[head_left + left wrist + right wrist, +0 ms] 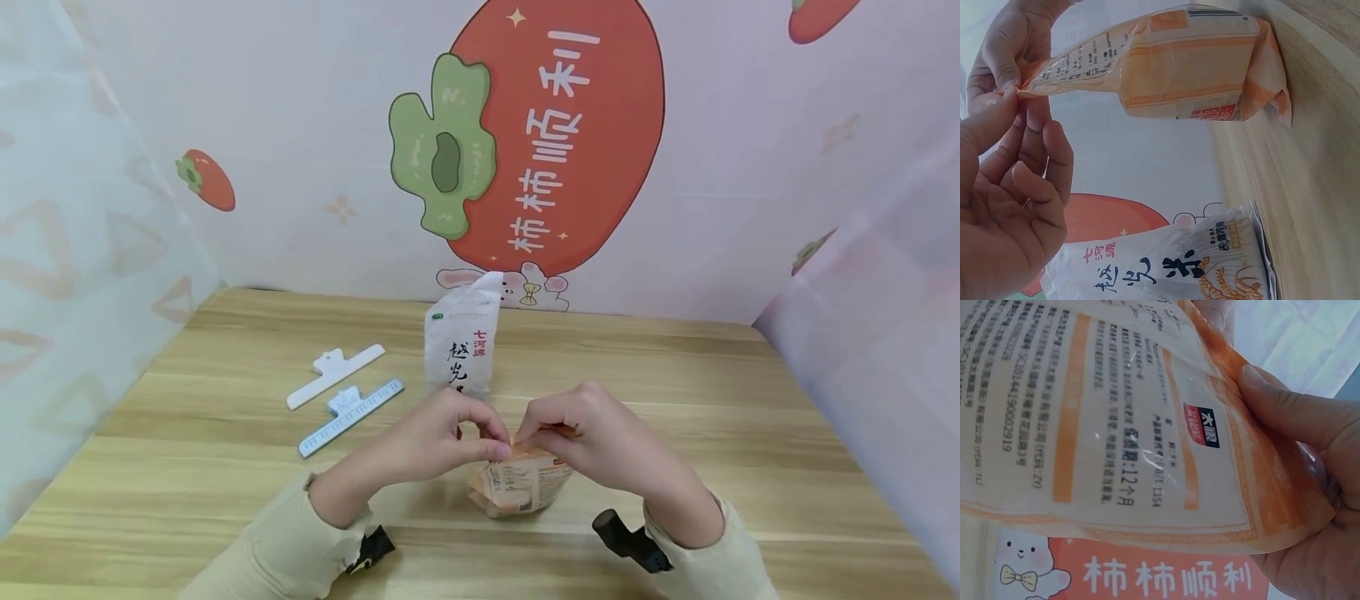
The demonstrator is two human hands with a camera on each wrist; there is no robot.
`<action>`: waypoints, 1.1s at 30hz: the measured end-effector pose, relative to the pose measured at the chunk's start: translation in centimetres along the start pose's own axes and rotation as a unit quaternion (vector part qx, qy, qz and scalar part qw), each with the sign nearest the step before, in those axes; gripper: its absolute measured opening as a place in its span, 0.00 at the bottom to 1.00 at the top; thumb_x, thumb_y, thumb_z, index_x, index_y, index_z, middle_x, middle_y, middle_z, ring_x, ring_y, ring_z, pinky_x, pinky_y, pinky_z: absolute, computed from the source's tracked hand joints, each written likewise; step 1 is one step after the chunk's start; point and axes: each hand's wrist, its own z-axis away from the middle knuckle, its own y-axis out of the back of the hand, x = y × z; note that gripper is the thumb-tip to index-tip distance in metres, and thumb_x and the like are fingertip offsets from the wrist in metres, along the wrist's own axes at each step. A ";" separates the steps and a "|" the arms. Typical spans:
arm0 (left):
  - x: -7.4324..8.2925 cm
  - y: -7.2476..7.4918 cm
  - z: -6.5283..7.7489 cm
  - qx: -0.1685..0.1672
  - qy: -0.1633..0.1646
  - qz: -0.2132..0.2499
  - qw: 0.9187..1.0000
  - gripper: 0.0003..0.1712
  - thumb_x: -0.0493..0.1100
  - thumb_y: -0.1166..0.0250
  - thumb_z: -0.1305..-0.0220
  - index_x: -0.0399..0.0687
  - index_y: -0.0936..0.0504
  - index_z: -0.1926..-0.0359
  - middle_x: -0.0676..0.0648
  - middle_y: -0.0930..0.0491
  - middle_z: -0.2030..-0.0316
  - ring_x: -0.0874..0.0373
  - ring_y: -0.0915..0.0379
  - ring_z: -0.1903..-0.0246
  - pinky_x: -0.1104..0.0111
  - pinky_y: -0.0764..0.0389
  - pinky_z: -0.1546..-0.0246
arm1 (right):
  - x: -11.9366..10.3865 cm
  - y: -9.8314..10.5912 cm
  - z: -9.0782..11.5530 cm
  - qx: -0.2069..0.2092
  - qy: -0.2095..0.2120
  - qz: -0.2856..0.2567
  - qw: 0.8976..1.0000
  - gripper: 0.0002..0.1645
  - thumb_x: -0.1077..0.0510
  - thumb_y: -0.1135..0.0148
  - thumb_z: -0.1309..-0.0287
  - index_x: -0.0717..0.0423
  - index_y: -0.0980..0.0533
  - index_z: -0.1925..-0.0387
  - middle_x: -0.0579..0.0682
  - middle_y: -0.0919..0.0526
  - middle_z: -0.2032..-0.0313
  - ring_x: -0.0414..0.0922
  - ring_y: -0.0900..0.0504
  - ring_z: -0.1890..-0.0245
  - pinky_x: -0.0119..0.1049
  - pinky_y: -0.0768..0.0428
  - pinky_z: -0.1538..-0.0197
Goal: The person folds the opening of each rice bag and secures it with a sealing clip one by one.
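Observation:
An orange and clear plastic food bag [528, 483] with printed labels stands upright on the table in front of me. At its top edge, my left hand [450, 433] pinches the orange film between thumb and fingers. Close beside it, my right hand [592, 429] grips the same top edge, thumb on the near side in the right wrist view. The bag's body [1185, 62] is full and its upper part narrows toward the fingers. Behind it stands a white rice bag [463, 337] with black and red writing, its lower part hidden by my left hand in the head view.
To the left lie a white sealing clip [337, 375] and a light blue one [352, 417] with a ruler-like pattern. The wooden table [750, 467] ends at a printed cloth backdrop [300, 125] behind and cloth sides left and right.

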 end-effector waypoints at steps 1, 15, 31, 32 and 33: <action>0.0 -0.1 0.0 0.002 -0.007 -0.002 1.000 0.04 0.42 0.31 0.36 0.47 0.13 0.66 0.53 0.15 0.68 0.69 0.29 0.69 0.76 0.28 0.74 | -0.1 0.1 0.0 -0.002 -0.005 -0.002 1.000 0.15 0.74 0.35 0.45 0.51 0.17 0.72 0.42 0.17 0.79 0.25 0.33 0.81 0.20 0.30 0.80; -0.1 -0.5 0.1 0.017 -0.074 -0.033 0.997 0.04 0.39 0.32 0.36 0.44 0.14 0.66 0.51 0.14 0.69 0.71 0.25 0.66 0.72 0.19 0.59 | -0.4 0.2 0.3 -0.051 -0.107 -0.033 0.992 0.04 0.55 0.30 0.41 0.50 0.16 0.65 0.39 0.13 0.71 0.30 0.19 0.71 0.30 0.18 0.67; 0.4 -0.7 0.1 0.039 -0.079 -0.076 0.993 0.05 0.41 0.32 0.35 0.46 0.15 0.68 0.54 0.18 0.73 0.72 0.29 0.68 0.76 0.22 0.62 | -1.0 0.3 0.4 -0.041 -0.161 0.001 0.986 0.06 0.64 0.34 0.39 0.50 0.17 0.67 0.39 0.13 0.70 0.31 0.18 0.71 0.29 0.18 0.66; 0.4 -0.7 0.2 0.040 -0.077 -0.075 0.993 0.05 0.41 0.32 0.35 0.46 0.16 0.68 0.54 0.18 0.73 0.72 0.30 0.68 0.76 0.21 0.62 | -1.0 0.3 0.4 -0.039 -0.163 0.004 0.986 0.06 0.65 0.34 0.39 0.50 0.17 0.68 0.39 0.14 0.70 0.30 0.19 0.71 0.29 0.18 0.66; 0.4 -0.7 0.2 0.040 -0.076 -0.073 0.994 0.05 0.41 0.32 0.35 0.46 0.16 0.68 0.54 0.18 0.73 0.72 0.30 0.68 0.76 0.21 0.62 | -1.1 0.3 0.4 -0.037 -0.164 0.005 0.986 0.07 0.65 0.34 0.40 0.49 0.17 0.68 0.39 0.14 0.70 0.30 0.19 0.71 0.28 0.18 0.66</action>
